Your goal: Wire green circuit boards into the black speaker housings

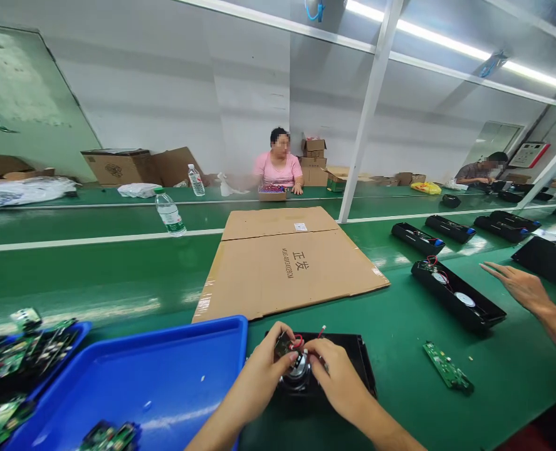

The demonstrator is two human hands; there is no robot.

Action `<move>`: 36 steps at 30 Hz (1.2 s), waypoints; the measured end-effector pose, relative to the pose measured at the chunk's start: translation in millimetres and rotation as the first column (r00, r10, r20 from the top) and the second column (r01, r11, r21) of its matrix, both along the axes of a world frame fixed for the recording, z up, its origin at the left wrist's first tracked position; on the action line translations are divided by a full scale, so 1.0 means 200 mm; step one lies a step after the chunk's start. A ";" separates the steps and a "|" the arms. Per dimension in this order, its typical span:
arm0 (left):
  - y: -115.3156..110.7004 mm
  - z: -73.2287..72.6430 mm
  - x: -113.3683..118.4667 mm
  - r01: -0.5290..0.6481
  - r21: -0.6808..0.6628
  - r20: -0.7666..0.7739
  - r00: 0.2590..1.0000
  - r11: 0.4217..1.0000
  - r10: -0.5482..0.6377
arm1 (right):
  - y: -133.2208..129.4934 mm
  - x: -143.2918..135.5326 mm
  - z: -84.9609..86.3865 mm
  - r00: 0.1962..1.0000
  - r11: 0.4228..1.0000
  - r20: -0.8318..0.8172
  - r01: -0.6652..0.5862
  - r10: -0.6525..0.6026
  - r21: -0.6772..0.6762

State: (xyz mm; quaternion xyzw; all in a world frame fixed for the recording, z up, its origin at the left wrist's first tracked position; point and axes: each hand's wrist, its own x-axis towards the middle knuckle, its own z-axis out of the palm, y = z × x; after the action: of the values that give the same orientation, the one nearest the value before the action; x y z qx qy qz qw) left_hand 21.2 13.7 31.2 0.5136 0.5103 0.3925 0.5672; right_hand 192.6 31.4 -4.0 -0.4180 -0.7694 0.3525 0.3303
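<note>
In the head view my left hand [260,374] is closed on a small circuit board [283,346], held above a round speaker [298,372]. Red wires [298,341] loop up by the board. My right hand [340,378] pinches at the board's right side beside a small white connector [304,352]; its fingertips partly hide what they grip. Under both hands lies an open black speaker case [356,352] on the green bench. A loose wire end with a white plug [322,330] sticks up behind the right hand.
A blue tray [174,341] holding several circuit boards [108,436] is at left, beside another heaped with boards [19,351]. Flattened cardboard [278,269] lies ahead. To the right are a green board [448,368], an open black case [459,294] and a co-worker's hand [522,285].
</note>
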 end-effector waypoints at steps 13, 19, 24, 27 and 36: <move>0.02 -0.06 0.03 -0.005 0.066 0.025 1.000 0.998 0.003 | -0.03 0.01 -0.13 0.989 0.977 0.139 0.023 -0.054 0.214; 0.02 -0.02 0.03 0.059 0.114 -0.108 0.993 0.992 -0.047 | -0.03 -0.01 -0.09 0.988 0.992 0.154 -0.032 0.013 0.122; 0.00 0.00 0.04 0.091 0.070 -0.118 0.990 0.993 -0.083 | -0.03 -0.01 -0.10 0.980 0.993 0.197 -0.056 0.034 0.106; 0.00 -0.01 0.05 0.097 0.075 -0.130 0.988 0.992 -0.086 | -0.03 -0.01 -0.09 0.979 0.992 0.199 -0.064 0.040 0.113; 0.00 -0.02 0.07 0.092 0.076 -0.185 0.980 0.993 -0.077 | -0.02 -0.03 -0.08 0.969 0.991 0.247 -0.012 -0.021 0.133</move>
State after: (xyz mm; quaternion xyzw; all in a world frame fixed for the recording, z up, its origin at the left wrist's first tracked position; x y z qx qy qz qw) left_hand 34.9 13.6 27.7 0.5920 0.5207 0.3406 0.5123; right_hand 187.1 26.9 -19.8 -0.4376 -0.8255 0.2446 0.2593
